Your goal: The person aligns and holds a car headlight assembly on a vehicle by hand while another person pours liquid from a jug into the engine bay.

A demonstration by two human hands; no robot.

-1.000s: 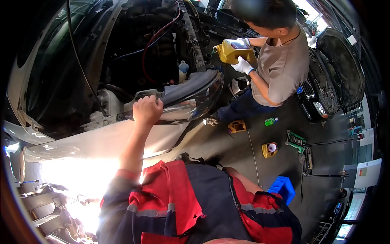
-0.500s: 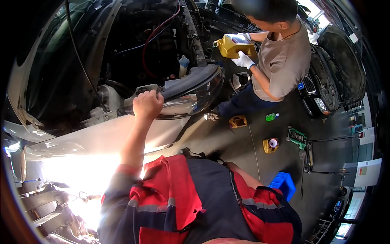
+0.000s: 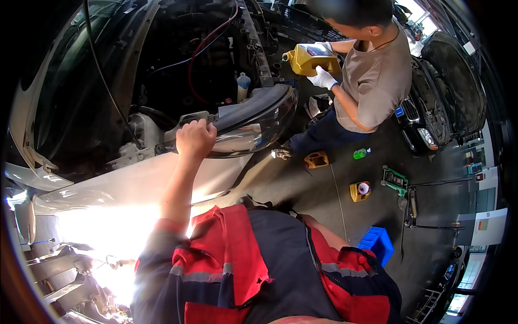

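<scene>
One headlight (image 3: 247, 138), clear-lensed, is placed at the front corner of the car, beside the open engine bay (image 3: 189, 59) and next to the pale fender (image 3: 151, 178). Its fender end is covered by the left hand (image 3: 196, 139): fingers curled over the edge, tips hidden; whether a firm grip is taken cannot be told. Right hand: not shown; only a forearm (image 3: 328, 232) is seen, and the fingers' state cannot be told.

Handling, as judged: stiff, fairly light for its bulk, slippery on the lens, easily scratched or cracked; best held by the housing's rim near both ends, with no weight put on the lens.

Also listed: one large jug (image 3: 311, 60), held tilted in the gloved hands (image 3: 324, 79) of a co-worker (image 3: 377, 86). On the floor (image 3: 302, 189): one brown jug (image 3: 317, 160), one green bottle (image 3: 360, 154), one white-topped jug (image 3: 357, 195), one blue crate (image 3: 376, 244).
</scene>
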